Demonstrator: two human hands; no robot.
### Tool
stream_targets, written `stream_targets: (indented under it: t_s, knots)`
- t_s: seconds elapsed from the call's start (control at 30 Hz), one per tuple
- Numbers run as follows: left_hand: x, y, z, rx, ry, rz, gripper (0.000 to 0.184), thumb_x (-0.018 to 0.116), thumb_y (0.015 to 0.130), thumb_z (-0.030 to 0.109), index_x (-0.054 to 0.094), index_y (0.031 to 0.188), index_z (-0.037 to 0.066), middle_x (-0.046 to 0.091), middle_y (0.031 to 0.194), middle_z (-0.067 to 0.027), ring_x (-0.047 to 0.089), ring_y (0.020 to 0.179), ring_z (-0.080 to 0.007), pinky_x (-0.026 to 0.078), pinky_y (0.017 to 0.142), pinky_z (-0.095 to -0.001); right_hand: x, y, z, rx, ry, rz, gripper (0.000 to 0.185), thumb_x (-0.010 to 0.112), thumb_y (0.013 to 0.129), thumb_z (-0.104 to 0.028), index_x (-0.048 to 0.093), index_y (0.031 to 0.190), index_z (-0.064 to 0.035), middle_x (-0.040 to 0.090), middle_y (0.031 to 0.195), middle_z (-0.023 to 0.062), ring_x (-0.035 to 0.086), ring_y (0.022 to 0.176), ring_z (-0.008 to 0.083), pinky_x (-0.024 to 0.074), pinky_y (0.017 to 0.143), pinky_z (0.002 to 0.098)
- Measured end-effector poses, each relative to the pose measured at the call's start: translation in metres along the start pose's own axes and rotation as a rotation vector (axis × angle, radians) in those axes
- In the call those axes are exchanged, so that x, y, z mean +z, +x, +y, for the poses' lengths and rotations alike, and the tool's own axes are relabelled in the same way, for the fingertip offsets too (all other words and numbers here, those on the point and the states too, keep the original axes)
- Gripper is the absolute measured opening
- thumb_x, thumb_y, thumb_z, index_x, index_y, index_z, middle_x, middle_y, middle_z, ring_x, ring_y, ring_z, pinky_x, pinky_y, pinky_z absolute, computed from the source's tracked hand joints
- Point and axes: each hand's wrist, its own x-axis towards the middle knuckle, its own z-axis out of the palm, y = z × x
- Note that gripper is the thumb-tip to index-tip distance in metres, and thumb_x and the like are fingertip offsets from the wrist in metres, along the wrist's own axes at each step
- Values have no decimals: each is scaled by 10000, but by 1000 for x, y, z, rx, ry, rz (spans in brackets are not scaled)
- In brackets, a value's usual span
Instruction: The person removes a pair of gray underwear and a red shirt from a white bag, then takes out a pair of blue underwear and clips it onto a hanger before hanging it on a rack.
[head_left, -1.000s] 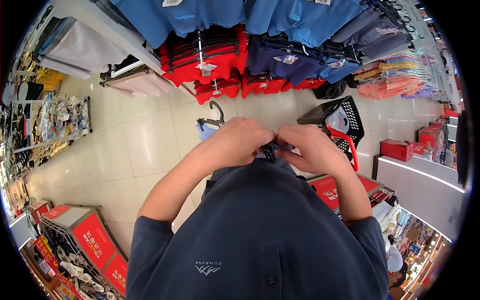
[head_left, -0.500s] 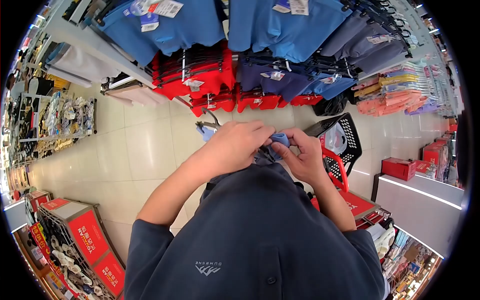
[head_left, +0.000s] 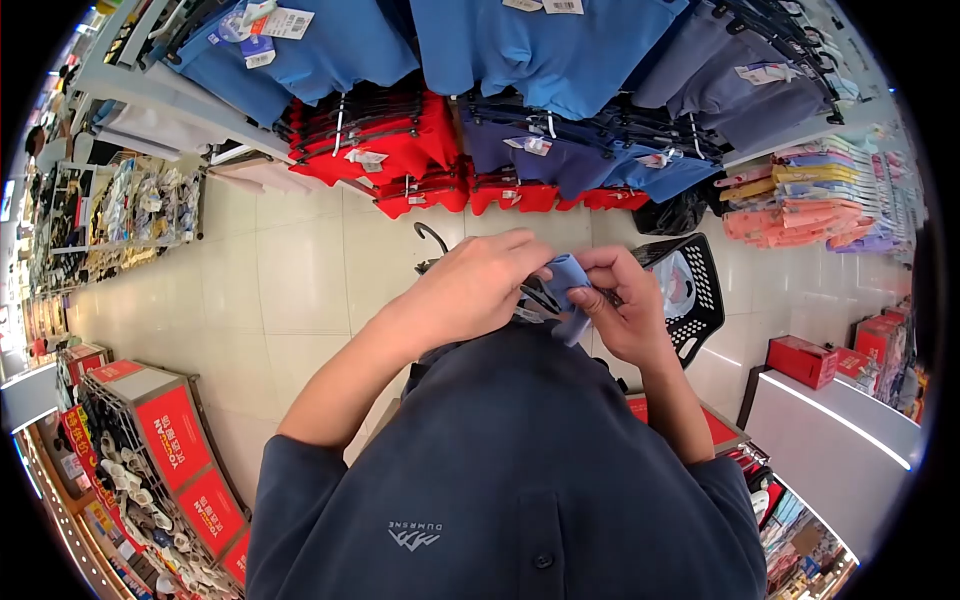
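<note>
My left hand [head_left: 475,285] is closed around a black clip hanger, whose hook [head_left: 432,238] sticks out past the wrist on the far side. The dark clip end of the hanger [head_left: 541,296] shows below its fingertips. A folded piece of light blue garment [head_left: 571,278] lies between my two hands, in front of my chest. My right hand [head_left: 628,305] pinches this cloth between thumb and fingers, and a strip of it hangs down towards my shirt. The rest of the garment is hidden by my hands.
Blue shorts [head_left: 550,50] and red garments [head_left: 380,140] hang on racks ahead. To the right, a black shopping basket [head_left: 708,290] stands on the tiled floor [head_left: 300,270]. Red boxes [head_left: 800,362] sit on a grey counter, and a shoe display [head_left: 130,480] is at lower left.
The blue cloth has come more into view between my hands, with a strip now hanging down. My right hand has shifted slightly right and down. The hanger hook now stands more upright.
</note>
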Motion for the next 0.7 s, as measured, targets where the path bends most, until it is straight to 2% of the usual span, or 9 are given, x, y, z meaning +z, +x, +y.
stream_targets:
  t_s: [0.2, 0.33, 0.4, 0.53, 0.6, 0.63, 0.7]
  knots:
    - [-6, -2, 2, 23, 26, 6, 528, 502, 622, -153, 558, 1123, 8, 579, 877, -124, 615, 798, -323, 481, 654, -408, 4, 5, -16, -59, -218, 22, 131, 691, 849, -67, 604, 929, -8, 678, 792, 112, 666, 651, 178, 495, 616, 248]
    - [-12, -12, -6, -11, 15, -6, 503, 529, 631, -143, 542, 1110, 9, 568, 891, -119, 606, 788, -328, 472, 642, -419, 24, 8, -8, -48, -247, 43, 136, 711, 828, -66, 628, 922, -13, 660, 753, 107, 647, 624, 171, 491, 608, 246]
    - [-15, -18, -13, -4, 9, -17, 453, 557, 646, -130, 527, 1075, 12, 562, 900, -121, 603, 797, -340, 467, 640, -432, 41, 9, -4, -34, -197, 157, 181, 721, 824, -75, 636, 967, -4, 661, 746, 100, 633, 619, 167, 489, 604, 244]
    - [-19, -30, -24, -57, -24, 1, 418, 601, 666, -104, 510, 1054, 19, 553, 902, -118, 600, 816, -358, 463, 642, -446, 67, 11, -3, -55, -139, 192, 204, 722, 829, -89, 637, 988, 7, 664, 745, 94, 624, 615, 161, 486, 601, 246]
    - [-26, -33, -24, -118, 34, -27, 386, 640, 690, -67, 497, 1037, 20, 550, 931, -124, 594, 829, -378, 465, 658, -454, 75, 14, -6, 79, -109, 221, 183, 712, 845, -95, 633, 969, 14, 675, 822, 115, 638, 688, 165, 493, 654, 255]
    - [-29, -36, -26, -124, 32, -20, 386, 640, 690, -67, 497, 1037, 20, 550, 931, -124, 594, 829, -378, 465, 658, -454, 77, 16, -6, 79, -110, 212, 183, 712, 845, -95, 633, 969, 14, 675, 822, 115, 638, 688, 165, 493, 654, 255]
    - [-34, -39, -31, -190, 29, -23, 338, 666, 709, -26, 489, 993, 25, 567, 921, -129, 588, 827, -392, 467, 675, -456, 80, 20, -3, -123, -234, 212, 162, 683, 869, -82, 616, 972, 22, 680, 907, 131, 642, 769, 174, 494, 701, 267]
